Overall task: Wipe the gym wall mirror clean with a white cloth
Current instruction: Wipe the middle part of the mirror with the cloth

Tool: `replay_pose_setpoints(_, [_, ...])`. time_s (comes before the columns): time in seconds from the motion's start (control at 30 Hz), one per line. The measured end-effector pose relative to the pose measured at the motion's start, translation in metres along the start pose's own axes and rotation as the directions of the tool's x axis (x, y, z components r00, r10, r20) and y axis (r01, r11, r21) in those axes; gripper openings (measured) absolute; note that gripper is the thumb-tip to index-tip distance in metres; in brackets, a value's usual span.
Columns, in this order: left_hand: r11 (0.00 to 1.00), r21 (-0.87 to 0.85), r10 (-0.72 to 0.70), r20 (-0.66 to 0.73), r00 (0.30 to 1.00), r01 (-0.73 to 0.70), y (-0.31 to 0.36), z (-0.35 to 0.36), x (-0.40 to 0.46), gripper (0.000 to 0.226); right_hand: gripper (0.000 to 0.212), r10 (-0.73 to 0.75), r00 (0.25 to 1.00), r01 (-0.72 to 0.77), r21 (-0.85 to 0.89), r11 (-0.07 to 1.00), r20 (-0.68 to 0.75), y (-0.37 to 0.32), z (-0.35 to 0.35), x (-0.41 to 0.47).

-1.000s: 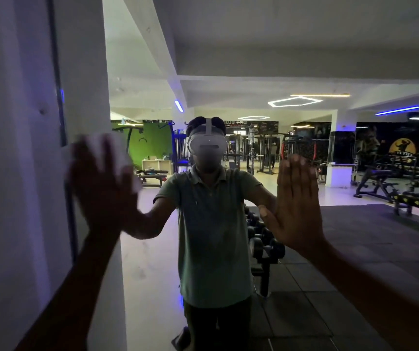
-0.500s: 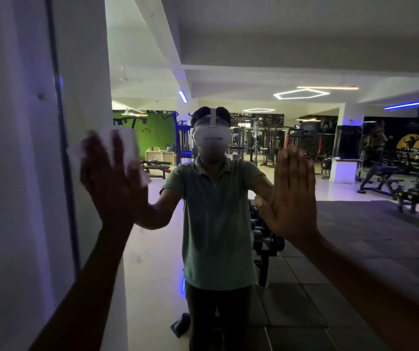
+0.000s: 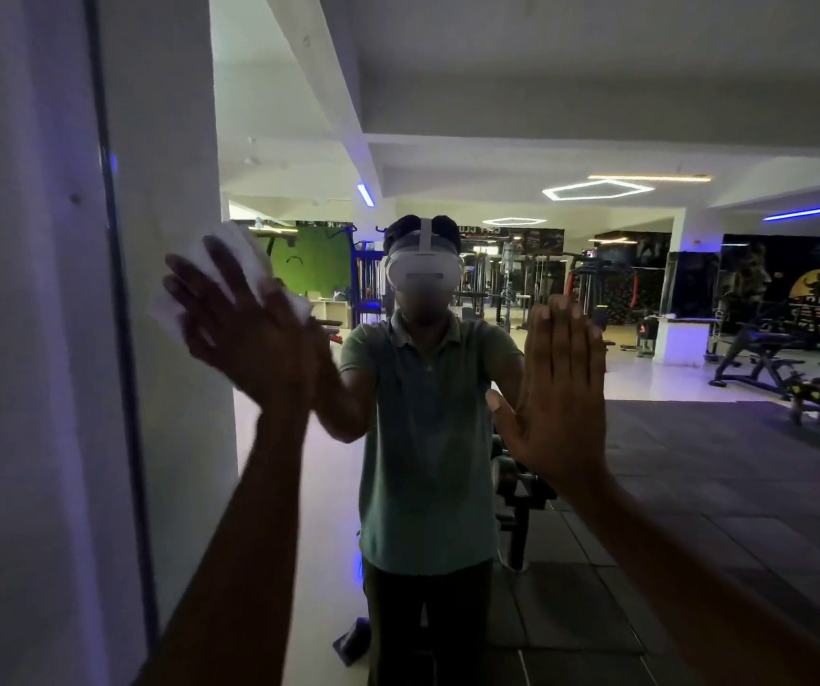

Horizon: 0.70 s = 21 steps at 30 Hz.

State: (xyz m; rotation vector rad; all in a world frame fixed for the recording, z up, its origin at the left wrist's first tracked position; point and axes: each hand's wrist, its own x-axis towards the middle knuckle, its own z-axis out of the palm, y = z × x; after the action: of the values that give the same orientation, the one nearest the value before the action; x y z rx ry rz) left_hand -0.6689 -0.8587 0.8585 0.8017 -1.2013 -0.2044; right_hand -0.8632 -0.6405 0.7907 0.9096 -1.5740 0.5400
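The wall mirror point(image 3: 596, 462) fills most of the view and reflects a person in a green shirt and white headset. My left hand point(image 3: 244, 334) lies flat, fingers spread, and presses a white cloth point(image 3: 244, 252) against the glass near the mirror's left edge. The cloth shows above and to the left of the fingers. My right hand point(image 3: 559, 388) is flat against the mirror at chest height, fingers straight and together, holding nothing.
The mirror's dark left frame edge point(image 3: 123, 339) borders a white wall point(image 3: 21, 339). Reflected in the glass are a dumbbell rack point(image 3: 516, 487), benches point(image 3: 764, 358) and machines on a dark mat floor.
My left hand and the cloth have moved right and a little up across the glass, tilting leftward. My right hand has kept its place on the mirror.
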Motion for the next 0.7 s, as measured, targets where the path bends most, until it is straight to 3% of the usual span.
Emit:
replay_pose_setpoints(0.03, [0.998, 0.008, -0.062, -0.057, 0.996, 0.063, 0.019, -0.004, -0.012, 0.065, 0.093, -0.001, 1.0, 0.001, 0.005, 1.0, 0.001, -0.001, 0.0, 0.0])
replay_pose_setpoints(0.07, [1.0, 0.008, 0.012, 0.037, 0.999, -0.012, 0.038, -0.005, -0.032, 0.066, 0.093, -0.003, 1.0, 0.003, 0.014, 1.0, 0.002, -0.002, 0.0, 0.0])
replay_pose_setpoints(0.1, [0.974, -0.006, 0.227, 0.149, 0.962, -0.228, 0.047, -0.001, -0.056, 0.066, 0.093, -0.004, 1.0, 0.003, 0.019, 1.0, 0.004, -0.001, 0.0, 0.001])
replay_pose_setpoints(0.13, [0.861, 0.014, 0.489, 0.256, 0.834, -0.509, 0.051, 0.002, -0.082, 0.065, 0.093, -0.004, 1.0, 0.003, 0.022, 1.0, 0.008, -0.001, -0.001, 0.001])
replay_pose_setpoints(0.17, [0.658, -0.024, 0.707, 0.362, 0.607, -0.752, 0.042, 0.006, -0.094, 0.063, 0.092, -0.005, 1.0, 0.004, 0.027, 1.0, 0.009, 0.0, -0.001, 0.001])
replay_pose_setpoints(0.2, [0.462, -0.074, 0.83, 0.388, 0.401, -0.884, 0.03, 0.008, -0.086, 0.061, 0.092, -0.006, 1.0, 0.006, 0.036, 0.999, 0.008, -0.001, -0.001, 0.001])
replay_pose_setpoints(0.23, [0.414, -0.113, 0.869, 0.345, 0.355, -0.903, 0.017, 0.005, -0.068, 0.058, 0.091, -0.007, 1.0, 0.006, 0.044, 0.999, 0.004, -0.001, -0.001, 0.001])
replay_pose_setpoints(0.27, [0.47, -0.08, 0.852, 0.302, 0.428, -0.879, 0.003, 0.003, -0.046, 0.054, 0.091, -0.004, 1.0, 0.004, 0.052, 0.999, -0.002, -0.002, -0.001, 0.001])
replay_pose_setpoints(0.3, [0.617, -0.003, 0.759, 0.268, 0.594, -0.787, -0.011, -0.001, -0.021, 0.058, 0.091, 0.003, 1.0, -0.002, 0.056, 0.998, -0.01, -0.003, 0.0, 0.0])
replay_pose_setpoints(0.33, [0.789, 0.11, 0.572, 0.229, 0.788, -0.605, -0.023, -0.006, 0.001, 0.066, 0.092, 0.01, 1.0, -0.009, 0.054, 0.998, -0.015, -0.003, 0.001, 0.0])
replay_pose_setpoints(0.37, [0.889, 0.226, 0.368, 0.166, 0.915, -0.399, -0.033, -0.011, 0.012, 0.069, 0.092, 0.014, 1.0, -0.013, 0.047, 0.999, -0.02, -0.003, 0.001, 0.0])
replay_pose_setpoints(0.4, [0.915, 0.31, 0.232, 0.121, 0.965, -0.259, -0.03, -0.015, 0.007, 0.067, 0.092, 0.016, 1.0, -0.015, 0.041, 0.999, -0.02, -0.004, 0.001, 0.0])
replay_pose_setpoints(0.43, [0.915, 0.336, 0.195, 0.116, 0.974, -0.224, -0.021, -0.013, -0.013, 0.066, 0.092, 0.017, 1.0, -0.016, 0.037, 0.999, -0.017, -0.004, 0.001, 0.0])
replay_pose_setpoints(0.47, [0.896, 0.306, 0.279, 0.178, 0.944, -0.323, -0.008, -0.009, -0.04, 0.066, 0.092, 0.016, 1.0, -0.016, 0.036, 0.999, -0.012, -0.004, 0.001, 0.0])
replay_pose_setpoints(0.5, [0.825, 0.227, 0.451, 0.287, 0.845, -0.518, 0.005, -0.003, -0.07, 0.067, 0.092, 0.017, 1.0, -0.016, 0.031, 0.999, -0.009, -0.004, 0.002, 0.0])
replay_pose_setpoints(0.53, [0.705, 0.112, 0.614, 0.395, 0.683, -0.7, 0.014, 0.0, -0.098, 0.067, 0.091, 0.019, 1.0, -0.019, 0.027, 0.999, -0.005, -0.003, 0.002, -0.001])
replay_pose_setpoints(0.57, [0.584, 0.019, 0.722, 0.445, 0.53, -0.811, 0.015, 0.0, -0.111, 0.069, 0.091, 0.02, 1.0, -0.02, 0.028, 0.999, -0.001, -0.003, 0.002, -0.001])
replay_pose_setpoints(0.6, [0.488, -0.016, 0.788, 0.438, 0.433, -0.872, 0.009, 0.003, -0.105, 0.072, 0.091, 0.019, 1.0, -0.019, 0.033, 0.999, 0.0, -0.003, 0.002, -0.001])
replay_pose_setpoints(0.63, [0.468, 0.003, 0.807, 0.405, 0.429, -0.884, 0.0, 0.004, -0.086, 0.075, 0.091, 0.017, 1.0, -0.017, 0.04, 0.999, -0.001, -0.003, 0.003, -0.001])
replay_pose_setpoints(0.67, [0.54, 0.061, 0.768, 0.373, 0.521, -0.839, -0.009, 0.0, -0.066, 0.076, 0.091, 0.014, 1.0, -0.014, 0.043, 0.999, -0.003, -0.002, 0.004, -0.002])
replay_pose_setpoints(0.7, [0.659, 0.141, 0.678, 0.315, 0.664, -0.739, -0.015, -0.003, -0.05, 0.074, 0.092, 0.011, 1.0, -0.011, 0.037, 0.999, -0.005, -0.001, 0.005, -0.001])
